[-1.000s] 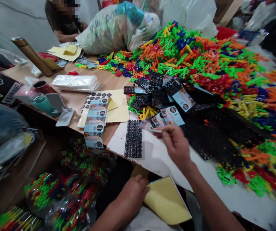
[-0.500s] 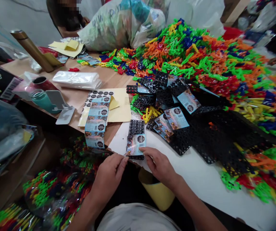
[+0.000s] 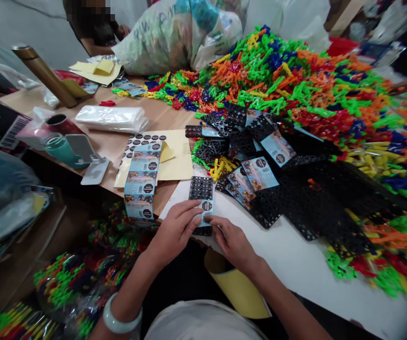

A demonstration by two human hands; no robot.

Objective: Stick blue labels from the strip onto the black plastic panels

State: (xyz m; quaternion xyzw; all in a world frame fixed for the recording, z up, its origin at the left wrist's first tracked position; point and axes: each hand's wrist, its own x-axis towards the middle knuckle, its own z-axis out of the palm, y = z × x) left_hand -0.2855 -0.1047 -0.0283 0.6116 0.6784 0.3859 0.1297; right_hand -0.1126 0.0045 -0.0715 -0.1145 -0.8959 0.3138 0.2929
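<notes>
A black perforated plastic plate (image 3: pixel 201 189) lies at the near edge of the white board (image 3: pixel 288 255). A blue printed label sticker (image 3: pixel 206 210) lies on the plate's near end. My left hand (image 3: pixel 175 230) lies over the sticker with fingers flat, pressing it down. My right hand (image 3: pixel 232 241) touches the sticker's right edge with its fingertips. A strip of the same stickers (image 3: pixel 142 182) hangs over the wooden table edge to the left. More black plates with stickers (image 3: pixel 260 172) lie heaped just beyond.
A big heap of coloured plastic pieces (image 3: pixel 295 80) fills the back and right. Yellow backing paper (image 3: pixel 177 156), a clear bag stack (image 3: pixel 113 118), a teal bottle (image 3: pixel 59 148) and a phone stand (image 3: pixel 90 160) sit at left. Another person (image 3: pixel 93 28) sits at the far end.
A second ago my right hand held the sticker above the plate and my left hand was low. Both hands then brought it onto the plate; now my left hand covers it.
</notes>
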